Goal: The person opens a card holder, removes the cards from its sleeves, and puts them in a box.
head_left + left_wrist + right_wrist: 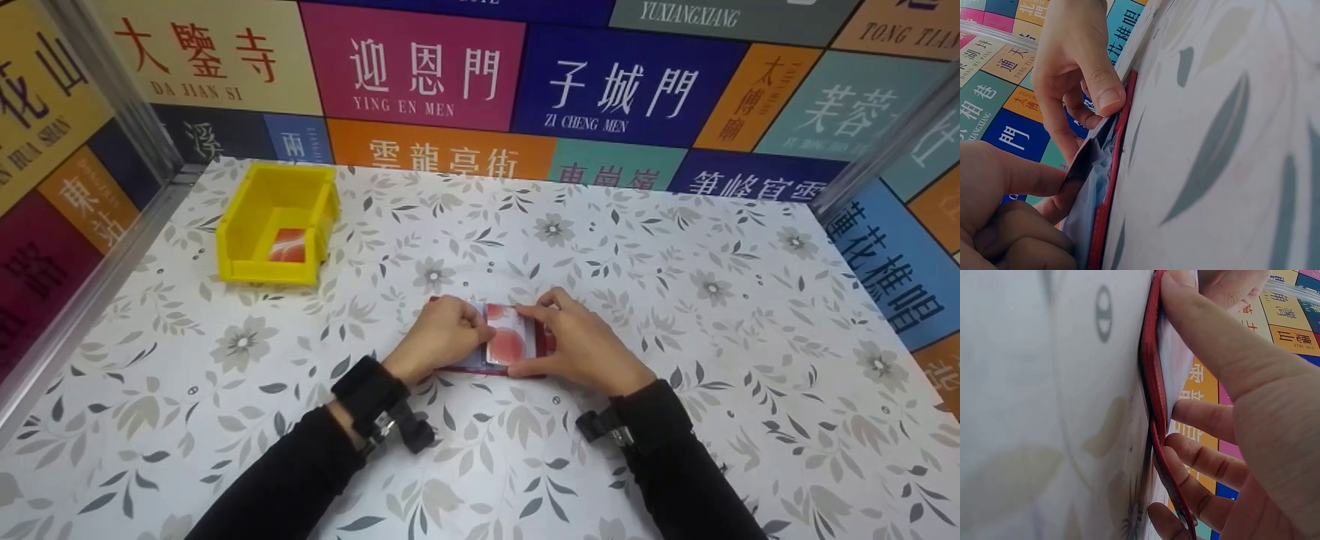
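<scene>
In the head view, a red card holder (541, 346) with clear plastic sleeves lies open on the table. Over its sleeves is a red-and-white patterned card (507, 346). My left hand (448, 330) pinches the left edge of this card between thumb and forefinger, its other fingers curled in. From the other side my right hand (585, 345) grips the card holder, thumb at the near edge and forefinger at the far edge. The left wrist view shows the card's edge raised above the crinkled sleeves (1090, 194). How far the card sits inside a sleeve cannot be told.
A yellow bin (270, 271) stands at the back left with another red-and-white card (288, 246) inside. The table (750, 465) has a leaf-and-flower cover. Panels with coloured lettering (420, 67) rise behind and at both sides.
</scene>
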`<state>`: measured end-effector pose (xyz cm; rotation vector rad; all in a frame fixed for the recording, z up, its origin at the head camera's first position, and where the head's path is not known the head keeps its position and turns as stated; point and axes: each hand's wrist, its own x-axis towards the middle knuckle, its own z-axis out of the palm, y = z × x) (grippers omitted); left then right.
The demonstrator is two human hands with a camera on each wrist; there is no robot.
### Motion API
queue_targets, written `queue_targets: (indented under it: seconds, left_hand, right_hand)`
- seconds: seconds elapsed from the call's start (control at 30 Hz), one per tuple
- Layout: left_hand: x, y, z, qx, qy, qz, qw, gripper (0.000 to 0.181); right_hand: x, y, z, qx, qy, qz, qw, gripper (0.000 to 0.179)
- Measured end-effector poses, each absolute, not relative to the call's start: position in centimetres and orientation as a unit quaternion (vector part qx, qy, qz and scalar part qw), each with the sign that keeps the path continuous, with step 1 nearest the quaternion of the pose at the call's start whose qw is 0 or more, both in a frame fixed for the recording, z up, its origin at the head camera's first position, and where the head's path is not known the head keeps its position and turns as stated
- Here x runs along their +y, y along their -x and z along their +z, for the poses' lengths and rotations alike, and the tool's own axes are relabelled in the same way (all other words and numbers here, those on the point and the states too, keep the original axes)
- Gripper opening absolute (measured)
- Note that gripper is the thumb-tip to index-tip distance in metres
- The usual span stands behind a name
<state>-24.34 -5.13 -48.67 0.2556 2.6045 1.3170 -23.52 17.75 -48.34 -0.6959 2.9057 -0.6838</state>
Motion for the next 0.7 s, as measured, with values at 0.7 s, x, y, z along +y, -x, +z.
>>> queue_targets:
  seconds: [0.7]
  left_hand:
    - [-5.25,24.25,-48.71,0.885,-0.094,0.444,0.105,0.025]
  right_hand:
    - [17.74,23.48,-48.39,0.947,0.225,-0.225,0.039,0.091]
